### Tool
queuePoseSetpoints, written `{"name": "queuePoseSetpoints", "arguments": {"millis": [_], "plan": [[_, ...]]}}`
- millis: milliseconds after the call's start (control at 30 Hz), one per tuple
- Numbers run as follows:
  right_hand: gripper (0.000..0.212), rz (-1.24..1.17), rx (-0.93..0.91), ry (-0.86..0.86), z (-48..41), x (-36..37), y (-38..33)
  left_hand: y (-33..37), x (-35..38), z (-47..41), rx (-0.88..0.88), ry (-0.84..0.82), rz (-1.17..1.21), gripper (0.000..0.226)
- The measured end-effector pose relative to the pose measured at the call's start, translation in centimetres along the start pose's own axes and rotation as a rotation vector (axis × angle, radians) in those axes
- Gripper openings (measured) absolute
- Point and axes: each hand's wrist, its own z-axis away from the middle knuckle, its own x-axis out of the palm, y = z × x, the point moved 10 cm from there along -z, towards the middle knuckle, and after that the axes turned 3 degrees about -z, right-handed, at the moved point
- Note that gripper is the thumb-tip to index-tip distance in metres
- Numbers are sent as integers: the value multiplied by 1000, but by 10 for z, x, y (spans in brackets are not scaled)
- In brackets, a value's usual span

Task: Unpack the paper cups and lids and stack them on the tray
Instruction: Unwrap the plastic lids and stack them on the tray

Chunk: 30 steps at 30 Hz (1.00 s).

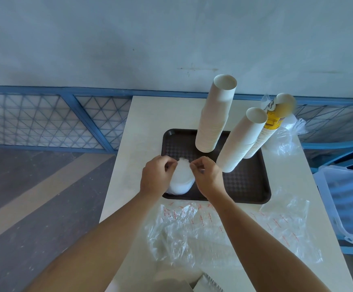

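While both hands meet over the near left corner of the dark tray [251,186], I see the left hand [157,175] and the right hand [207,175] with fingers curled in tight, each pinching between thumb and forefinger the top of the stack of lids [181,180]. That white, translucent stack stands on the tray between the two hands. I cannot tell whether a thin film covers it. Farther back on the tray a tall white cup stack [215,114] stands upright, and to its right a second white cup stack [241,142] stands near the tray's middle. Just behind that one a yellow printed cup stack [270,125] rises from the tray's far right part. The tray lies on a pale table [142,114]. Crumpled clear wrapping [203,232] with red print lies on the table between the tray and me, and another clear bag [285,140] sits past the tray's right edge. Off the table to the right is a clear lidded box [344,203].
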Motion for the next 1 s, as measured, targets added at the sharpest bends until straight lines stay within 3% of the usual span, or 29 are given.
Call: {"name": "queuePoseSetpoints", "arguments": {"millis": [167, 400, 533, 633, 767, 867, 933, 1000], "plan": [[11, 39, -27, -83, 4, 10, -5, -5, -1, 2, -41, -2, 15, 14], [8, -30, 83, 71, 0, -9, 0, -29, 0, 2, -271, 3, 218, 11], [12, -20, 67, -37, 5, 5, 0, -14, 11, 2, -200, -135, 180, 28], [10, 1, 33, -28, 6, 6, -3, -3, 6, 4, -79, -103, 113, 22], [16, -129, 203, 19, 5, -2, 8, -25, 4, 9, -241, -45, 272, 13], [17, -271, 288, -85, 9, 8, 19, -25, 16, 12, -282, -178, 343, 25], [38, -372, 272, -198, 13, 19, 23, -16, 25, 16, -222, -329, 309, 49], [65, -322, 235, -336, 21, 29, 28, -7, 31, 22, -142, -423, 249, 72]]}}
